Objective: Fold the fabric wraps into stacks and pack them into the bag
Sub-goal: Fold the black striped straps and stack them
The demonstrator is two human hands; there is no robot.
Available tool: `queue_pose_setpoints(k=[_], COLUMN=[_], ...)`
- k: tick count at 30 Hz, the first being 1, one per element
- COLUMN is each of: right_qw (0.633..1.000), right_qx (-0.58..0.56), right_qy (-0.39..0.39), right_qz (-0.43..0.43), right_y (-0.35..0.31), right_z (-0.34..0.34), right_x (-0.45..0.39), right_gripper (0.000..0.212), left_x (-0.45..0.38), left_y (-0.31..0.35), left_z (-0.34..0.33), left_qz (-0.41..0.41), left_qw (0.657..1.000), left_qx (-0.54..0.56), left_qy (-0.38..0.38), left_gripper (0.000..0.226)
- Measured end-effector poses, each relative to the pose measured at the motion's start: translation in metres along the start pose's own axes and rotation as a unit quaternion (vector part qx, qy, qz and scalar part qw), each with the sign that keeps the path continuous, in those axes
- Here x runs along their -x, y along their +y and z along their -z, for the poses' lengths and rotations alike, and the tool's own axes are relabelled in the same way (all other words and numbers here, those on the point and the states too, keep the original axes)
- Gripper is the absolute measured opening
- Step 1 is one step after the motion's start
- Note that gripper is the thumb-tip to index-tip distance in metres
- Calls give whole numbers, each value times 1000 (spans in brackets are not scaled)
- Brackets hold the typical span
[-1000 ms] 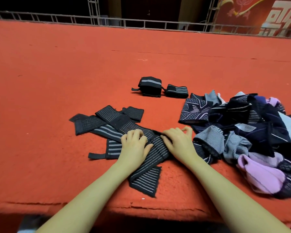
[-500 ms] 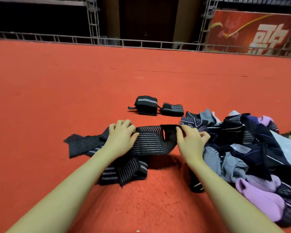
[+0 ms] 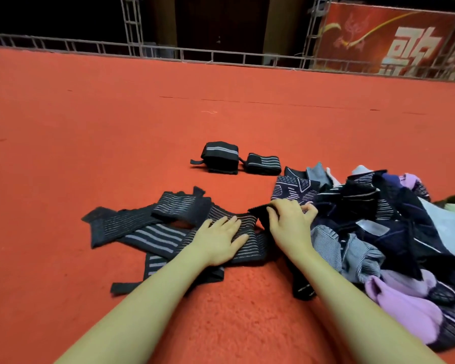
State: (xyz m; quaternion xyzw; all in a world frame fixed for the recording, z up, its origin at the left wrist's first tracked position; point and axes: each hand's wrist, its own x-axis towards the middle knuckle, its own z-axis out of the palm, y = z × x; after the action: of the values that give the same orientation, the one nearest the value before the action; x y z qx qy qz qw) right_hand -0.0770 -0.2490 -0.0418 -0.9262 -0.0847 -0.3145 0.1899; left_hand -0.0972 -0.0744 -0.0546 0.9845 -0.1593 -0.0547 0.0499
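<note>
Left hand presses flat on the striped wrap (lying left-right); right hand pinches its right end.

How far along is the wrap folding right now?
Early. Two folded wraps lie together farther back on the red carpet. In hand: the left hand presses a striped wrap flat while the right hand pinches its end. The mixed fabric pile remains unfolded; no bag is visible.
</note>
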Motion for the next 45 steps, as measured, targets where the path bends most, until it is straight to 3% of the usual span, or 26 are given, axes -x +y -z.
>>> queue_pose_setpoints(k=[4, 11, 13, 16, 22, 28, 30, 34, 37, 41, 43, 45], right_qw=[999, 984, 980, 975, 969, 964, 964, 961, 957, 956, 959, 963], right_qx=[14, -1, 2, -12, -30, -25, -16, -4, 16, 40, 35, 24], right_qy=[39, 173, 195, 210, 220, 233, 233, 253, 275, 279, 275, 266], right_qz=[-8, -39, -46, -72, -112, -123, -125, -114, -95, -75, -55, -26], right_y=[-2, 3, 4, 8, 29, 44, 51, 61, 71, 83, 84, 79], right_z=[-2, 17, 23, 30, 46, 51, 54, 60, 66, 67, 64, 59], right_x=[5, -10, -15, -22, -26, -23, -24, -23, -22, -18, -15, -14], right_gripper=[17, 13, 13, 15, 23, 22, 25, 21, 17, 18, 22, 25], left_x=[1, -3, -5, -4, 15, 11, 10, -3, -19, -33, -32, -23], left_y=[-4, -3, -2, 3, 23, 25, 29, 42, 48, 53, 50, 44], left_z=[-12, -17, -15, -9, -1, -9, -10, -1, 9, 9, 4, -1], left_qz=[22, 40, 61, 76, -13, 12, 30, 24, -4, 1, 4, 12], left_qw=[999, 998, 996, 983, 985, 993, 993, 981, 968, 989, 996, 996], left_qx=[32, 43, 60, 77, -5, -40, -39, -37, -60, -76, -53, -33], left_qy=[-9, 3, 37, 148, 174, 109, 110, 191, 245, 127, 75, 83], left_gripper=[61, 57, 54, 51, 93, 101, 93, 47, 43, 74, 63, 59])
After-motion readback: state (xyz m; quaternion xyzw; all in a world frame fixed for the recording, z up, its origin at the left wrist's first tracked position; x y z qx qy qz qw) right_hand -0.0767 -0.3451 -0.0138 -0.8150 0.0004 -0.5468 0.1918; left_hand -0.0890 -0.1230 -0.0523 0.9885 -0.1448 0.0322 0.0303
